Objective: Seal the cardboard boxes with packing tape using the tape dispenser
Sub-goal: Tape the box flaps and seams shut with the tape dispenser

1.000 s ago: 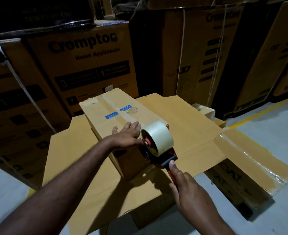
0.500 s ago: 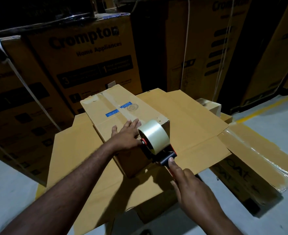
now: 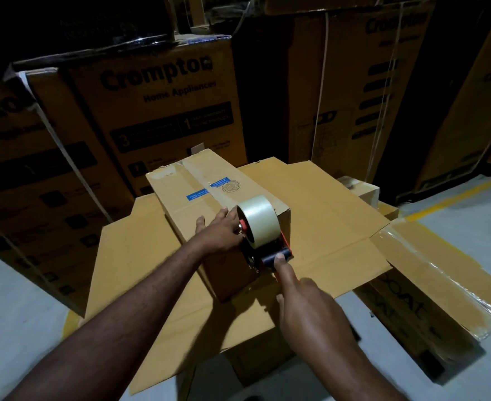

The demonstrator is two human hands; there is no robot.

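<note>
Taping seems to start at the box's (image 3: 198,183) near end. The right hand (image 3: 310,308) grips the tape dispenser (image 3: 260,227); the left hand (image 3: 219,230) presses flat on the box, mid cardboard sheet (image 3: 325,227). Next: steady pull along the seam.

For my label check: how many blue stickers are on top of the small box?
2. Both on the small box top: one blue sticker toward the left, the other just right of it, beside the round stamp. The tape roll and left hand may hide more.

Brown box (image 3: 209,195) lying flat; tape dispenser (image 3: 263,233) at near top edge.
</note>
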